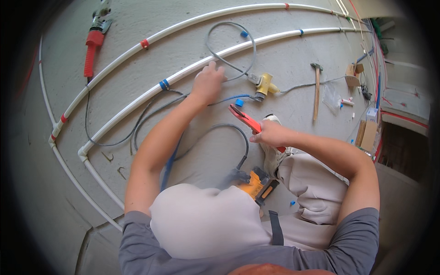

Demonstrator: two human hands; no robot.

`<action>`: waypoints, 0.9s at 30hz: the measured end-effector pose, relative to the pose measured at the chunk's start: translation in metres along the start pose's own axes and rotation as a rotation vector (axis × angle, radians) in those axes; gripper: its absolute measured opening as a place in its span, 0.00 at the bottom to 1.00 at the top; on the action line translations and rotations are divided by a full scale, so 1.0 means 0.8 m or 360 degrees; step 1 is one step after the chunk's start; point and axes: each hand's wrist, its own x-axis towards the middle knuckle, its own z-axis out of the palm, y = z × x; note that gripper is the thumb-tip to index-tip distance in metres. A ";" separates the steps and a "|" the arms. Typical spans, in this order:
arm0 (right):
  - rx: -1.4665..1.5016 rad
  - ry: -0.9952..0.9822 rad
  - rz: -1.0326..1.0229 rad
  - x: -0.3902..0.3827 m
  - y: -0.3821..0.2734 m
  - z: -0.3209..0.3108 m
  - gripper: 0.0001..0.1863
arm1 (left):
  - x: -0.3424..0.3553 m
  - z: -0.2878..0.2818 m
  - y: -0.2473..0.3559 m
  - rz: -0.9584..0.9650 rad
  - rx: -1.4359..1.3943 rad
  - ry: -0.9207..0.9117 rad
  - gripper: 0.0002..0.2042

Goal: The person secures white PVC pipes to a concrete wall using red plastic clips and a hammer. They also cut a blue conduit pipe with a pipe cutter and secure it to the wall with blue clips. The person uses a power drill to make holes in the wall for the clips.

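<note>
My left hand (207, 85) is beside the lower white pipe (244, 44), its slightly bent, parted fingers at the pipe and looped grey cable (252, 50); whether they touch either is unclear. My right hand (269, 134) grips red-handled pliers (245, 117), their jaws pointing up-left near a small blue fitting (239, 102). Above them lies a yellow connector (265, 84) with cables running from it. A blue strap (164, 85) crosses the lower pipe left of my left hand. A yellow-and-black power tool (255, 185) lies by my knee, partly hidden behind my leg.
A red-handled tool (94, 50) lies at top left, beyond the upper pipe (120, 59). A hammer (316, 94), plastic bag (331, 96), small fittings and cardboard pieces (366, 136) lie at right. A dark opening (398, 142) is at far right. My shoe (270, 158) is beside the power tool.
</note>
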 end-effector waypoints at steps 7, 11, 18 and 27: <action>0.0599 -0.0153 -0.0030 0.007 -0.017 0.015 0.16 | -0.018 -0.052 0.003 -0.0453 -0.1195 -0.0022 0.16; 0.0542 -0.0193 -0.0325 0.013 -0.068 0.002 0.14 | -0.080 -0.140 0.003 -0.0884 -0.2415 -0.0102 0.16; 0.0246 -0.0232 -0.0417 -0.017 -0.155 -0.009 0.15 | -0.143 -0.189 0.010 -0.0469 -0.1449 0.0249 0.21; -0.0017 -0.0240 -0.0378 -0.029 -0.195 -0.004 0.16 | -0.164 -0.216 0.015 -0.0196 -0.0953 0.0230 0.31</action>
